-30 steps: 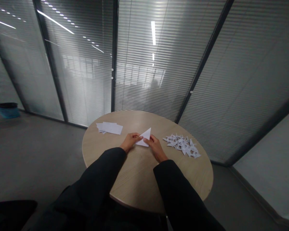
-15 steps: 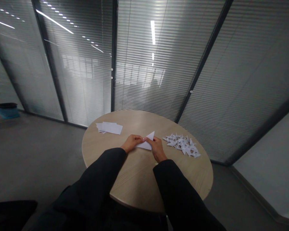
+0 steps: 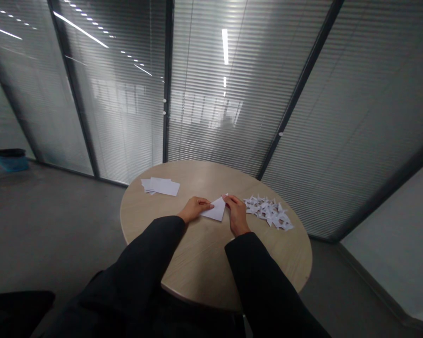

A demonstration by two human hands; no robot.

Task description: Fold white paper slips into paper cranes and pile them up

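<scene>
One paper triangle (image 3: pixel 216 210), white and sharply creased, lies near the middle of the round table (image 3: pixel 204 267). The left hand (image 3: pixel 195 209) rests flat and open, fingertips on its left corner. The right hand (image 3: pixel 237 213) closes narrowly on its upper right tip. Loose sheets (image 3: pixel 161 186) lie further left; a heap of folded pieces (image 3: pixel 268 212) lies just right.
</scene>
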